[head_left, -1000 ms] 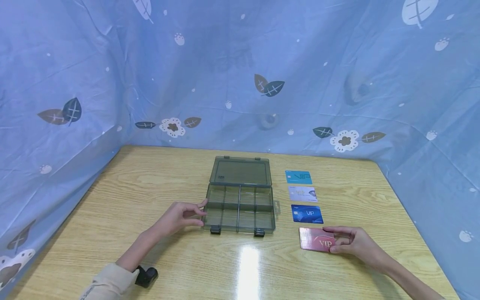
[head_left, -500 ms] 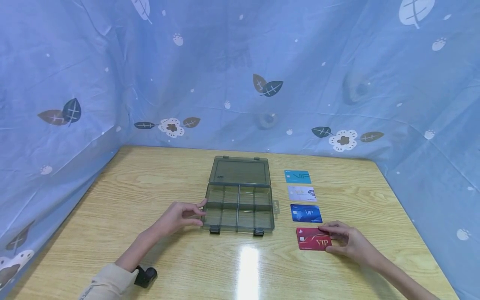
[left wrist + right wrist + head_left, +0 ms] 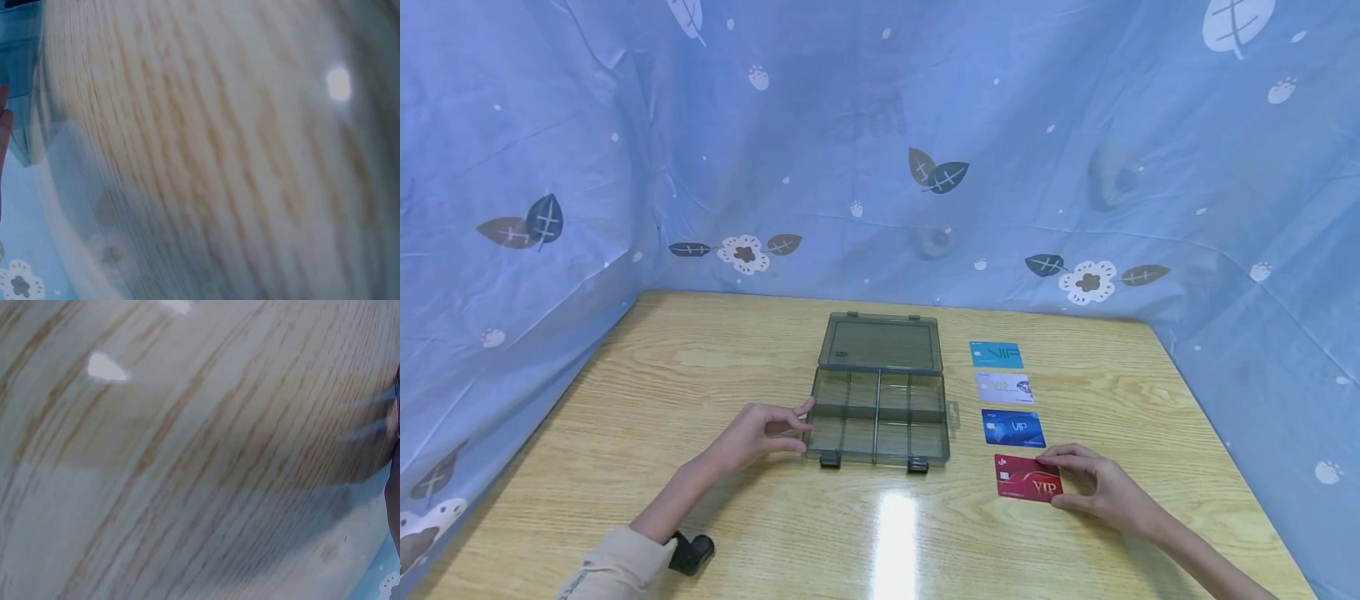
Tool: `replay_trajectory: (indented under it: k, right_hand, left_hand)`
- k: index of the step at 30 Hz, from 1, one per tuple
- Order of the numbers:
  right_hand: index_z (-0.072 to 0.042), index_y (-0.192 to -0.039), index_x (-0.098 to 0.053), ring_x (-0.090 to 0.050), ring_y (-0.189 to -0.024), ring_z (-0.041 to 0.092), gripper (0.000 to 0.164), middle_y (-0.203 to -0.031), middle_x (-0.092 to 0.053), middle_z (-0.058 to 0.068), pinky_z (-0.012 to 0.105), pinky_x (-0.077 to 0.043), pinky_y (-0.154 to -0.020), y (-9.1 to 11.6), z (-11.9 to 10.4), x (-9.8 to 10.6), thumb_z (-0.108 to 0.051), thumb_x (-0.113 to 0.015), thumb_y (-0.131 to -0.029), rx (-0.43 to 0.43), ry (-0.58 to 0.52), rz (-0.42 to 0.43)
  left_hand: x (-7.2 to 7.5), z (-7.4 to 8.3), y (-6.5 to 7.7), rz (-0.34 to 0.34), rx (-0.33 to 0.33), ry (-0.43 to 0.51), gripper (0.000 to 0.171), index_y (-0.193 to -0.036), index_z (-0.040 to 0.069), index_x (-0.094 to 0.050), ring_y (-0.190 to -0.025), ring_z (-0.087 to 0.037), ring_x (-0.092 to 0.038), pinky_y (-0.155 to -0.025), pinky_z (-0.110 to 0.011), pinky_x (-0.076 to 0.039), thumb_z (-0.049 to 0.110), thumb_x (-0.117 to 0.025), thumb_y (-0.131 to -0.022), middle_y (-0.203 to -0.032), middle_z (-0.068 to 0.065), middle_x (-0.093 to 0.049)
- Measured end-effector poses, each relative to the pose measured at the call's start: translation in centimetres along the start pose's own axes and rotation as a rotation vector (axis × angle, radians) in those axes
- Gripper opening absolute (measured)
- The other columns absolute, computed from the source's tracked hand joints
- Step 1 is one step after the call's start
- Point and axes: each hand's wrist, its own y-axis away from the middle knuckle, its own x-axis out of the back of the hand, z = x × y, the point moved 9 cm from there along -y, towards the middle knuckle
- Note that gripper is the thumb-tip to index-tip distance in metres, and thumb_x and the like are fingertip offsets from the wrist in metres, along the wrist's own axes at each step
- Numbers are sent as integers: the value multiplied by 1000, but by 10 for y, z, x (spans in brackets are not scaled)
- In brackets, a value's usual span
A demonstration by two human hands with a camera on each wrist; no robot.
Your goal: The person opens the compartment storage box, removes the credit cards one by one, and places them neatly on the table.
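Observation:
In the head view my right hand (image 3: 1101,487) holds a red VIP card (image 3: 1028,478) by its right end, index finger at the upper edge and thumb at the lower. My left hand (image 3: 756,433) touches the left side of a smoky clear plastic divider box (image 3: 898,437) with its fingertips. The box's lid (image 3: 880,343) is folded back, away from me. Right of the box a dark blue card (image 3: 1013,428), a pale silver card (image 3: 1004,387) and a teal card (image 3: 996,354) lie in a column above the red one. Only finger edges show in the wrist views.
The wood-grain table (image 3: 722,492) carries a bright light reflection in front of the box. A black object (image 3: 691,553) is beside my left sleeve (image 3: 621,562). A blue patterned cloth (image 3: 850,150) rises behind the table and along both sides.
The red card has shifted slightly left with my right hand; its glare is gone and its print shows clearly. My left hand and the box have stayed in place.

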Motion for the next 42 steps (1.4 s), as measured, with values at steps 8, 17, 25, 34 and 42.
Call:
replay_trajectory:
  k: [8, 17, 25, 34, 42]
  right_hand:
    - [-16, -119, -68, -47, -109, -4, 44, -120, -62, 5, 8, -41, -91, 0, 2, -1, -30, -79, -79, 5, -13, -30]
    - [-18, -118, -68, -48, -109, -5, 44, -117, -65, 1, 7, -40, -91, -1, 1, -2, -29, -79, -78, 33, -32, 0]
    - [-19, -119, -68, -49, -110, -4, 43, -118, -65, 0, 8, -40, -91, -2, 2, -2, -29, -79, -78, 26, -35, 4]
    - [-19, -119, -68, -49, -110, -4, 44, -117, -66, -1, 8, -39, -92, -1, 3, -2, -30, -80, -77, 31, -34, 10]
    - [-19, -119, -68, -50, -111, -3, 44, -118, -66, 0, 8, -38, -92, 0, 2, -1, -29, -80, -78, 38, -49, 15]
  left_hand:
    - [0, 0, 0, -3, 1, -2, 19, -95, -1, -70, -110, -28, -62, -90, -32, -52, 8, -75, -79, -136, -26, -46]
    - [0, -1, 1, -1, 9, -2, 19, -96, 0, -70, -113, -31, -59, -91, -33, -52, 8, -75, -80, -137, -26, -46]
    - [0, -1, 1, 1, 24, -6, 19, -96, 0, -70, -116, -32, -57, -92, -32, -51, 7, -75, -79, -137, -25, -46]
    - [-1, -1, 0, 2, 39, 5, 18, -95, 1, -70, -120, -34, -53, -93, -32, -51, 7, -75, -80, -137, -26, -46]
    - [-1, -1, 0, 0, 52, 5, 18, -96, 1, -70, -122, -35, -52, -93, -33, -51, 9, -74, -81, -137, -26, -45]
